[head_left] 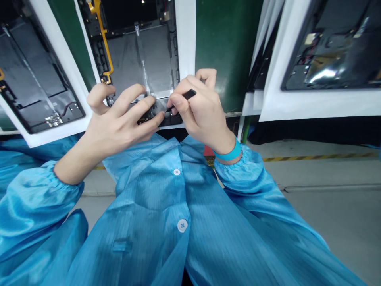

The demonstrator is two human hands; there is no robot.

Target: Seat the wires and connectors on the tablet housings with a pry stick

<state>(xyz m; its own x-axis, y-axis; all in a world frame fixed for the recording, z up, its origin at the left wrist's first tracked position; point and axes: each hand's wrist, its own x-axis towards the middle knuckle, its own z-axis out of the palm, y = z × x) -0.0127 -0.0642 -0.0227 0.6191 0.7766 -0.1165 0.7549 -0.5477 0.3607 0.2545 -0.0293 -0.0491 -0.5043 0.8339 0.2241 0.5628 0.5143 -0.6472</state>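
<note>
An opened tablet (139,59) stands in a white frame (186,35) directly ahead, with its grey battery-like panels and a yellow flex cable (102,35) showing. My left hand (119,123) has its fingers spread, with the fingertips on the tablet's lower circuit area (154,117). My right hand (199,111) pinches a black spudger-like tool (189,94), its tip against that same area. The tool's tip is hidden by my fingers. A blue wrist strap (229,153) circles my right wrist.
Other opened tablets in white frames stand to the left (35,75) and right (327,43), with green panels (228,47) between them. Below lies a grey floor with yellow-and-black tape (315,158). My blue smock (178,210) fills the lower view.
</note>
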